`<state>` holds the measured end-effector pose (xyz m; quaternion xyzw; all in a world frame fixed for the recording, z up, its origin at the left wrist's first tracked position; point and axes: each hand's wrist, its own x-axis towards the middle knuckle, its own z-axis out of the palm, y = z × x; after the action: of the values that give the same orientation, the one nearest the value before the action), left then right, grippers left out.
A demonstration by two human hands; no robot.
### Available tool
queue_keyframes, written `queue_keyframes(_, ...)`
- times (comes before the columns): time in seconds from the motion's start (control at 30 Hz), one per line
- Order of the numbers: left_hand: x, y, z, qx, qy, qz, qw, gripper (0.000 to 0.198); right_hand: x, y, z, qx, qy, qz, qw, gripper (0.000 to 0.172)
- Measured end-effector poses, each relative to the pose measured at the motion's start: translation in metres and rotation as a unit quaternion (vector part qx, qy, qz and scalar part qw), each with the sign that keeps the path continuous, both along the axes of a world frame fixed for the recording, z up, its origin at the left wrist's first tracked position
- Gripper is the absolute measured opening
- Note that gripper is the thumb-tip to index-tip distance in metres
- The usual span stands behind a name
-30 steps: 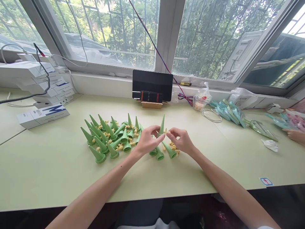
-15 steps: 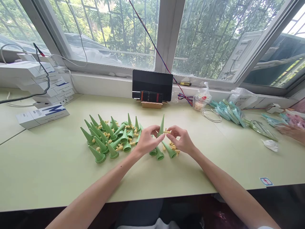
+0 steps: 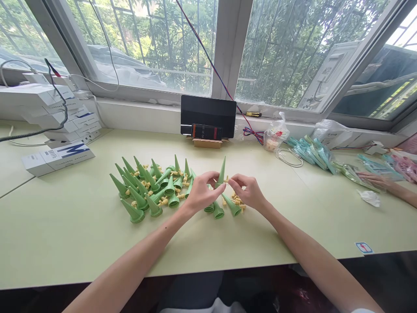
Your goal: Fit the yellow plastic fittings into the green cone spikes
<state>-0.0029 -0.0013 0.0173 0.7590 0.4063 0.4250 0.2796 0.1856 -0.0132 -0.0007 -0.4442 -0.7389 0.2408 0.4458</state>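
Observation:
My left hand (image 3: 205, 190) is closed around the base of a green plant watering spike (image 3: 222, 170), whose tip points up. At the side of that spike, my right hand (image 3: 246, 189) pinches a small yellow valve (image 3: 227, 178) between thumb and fingertips. The valve touches the spike or sits in its side; I cannot tell how deep. Under my hands lie a few loose green spikes (image 3: 233, 207) and a little pile of yellow valves (image 3: 239, 201). To the left stands a cluster of several green spikes (image 3: 140, 201) with yellow valves on them.
A phone (image 3: 207, 131) leans on a black screen (image 3: 208, 114) at the back. White boxes (image 3: 58, 157) are stacked at left. Toward the right are a plastic bag (image 3: 275, 134), a white cable (image 3: 289, 158), bagged teal items (image 3: 311, 153) and another person's hand (image 3: 374, 179).
My right fingers have shifted slightly on the yellow valve, and the spike tilts a little more to the right. The other person's hand has moved left over the bagged items.

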Motion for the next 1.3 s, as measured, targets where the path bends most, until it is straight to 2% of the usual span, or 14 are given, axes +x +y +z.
queue_keyframes(0.4,0.0001,-0.0008,0.0016,-0.006,0.0,-0.004,1.0,0.017,-0.0013,-0.0016,0.0005,0.012,-0.003,0.01,1.0,0.02)
queue_keyframes(1.0,0.0,-0.0013,-0.0015,0.022,0.02,-0.005,1.0,0.016,0.001,0.0024,-0.0053,-0.035,-0.01,0.002,0.999,0.044)
queue_keyframes(1.3,0.0007,-0.0002,-0.0007,0.013,0.007,0.003,1.0,0.016,-0.0006,-0.0015,0.0012,0.001,0.012,0.02,1.0,0.024)
